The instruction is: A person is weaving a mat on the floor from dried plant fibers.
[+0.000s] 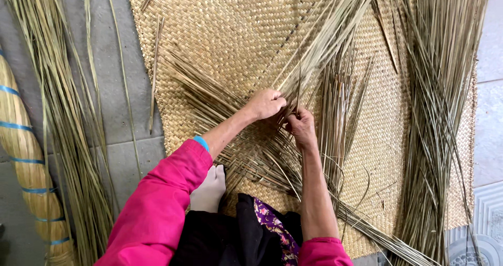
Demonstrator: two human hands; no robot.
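Observation:
A large woven straw mat (230, 30) lies on the floor beneath me. At its near edge, loose reed strands (319, 51) fan out from the weave. My left hand (266, 103) is closed around a bunch of these strands that runs up to the right. Just beside it, my right hand (302, 127) pinches other strands at the weaving edge. Both hands nearly touch. My sleeves are pink, and my foot (209, 190) rests on the mat by my lap.
A thick pile of loose reeds (440, 103) lies over the mat's right side. More long reeds (63, 114) lie on the grey tiled floor at left, beside a rolled mat bound with blue bands (23, 161).

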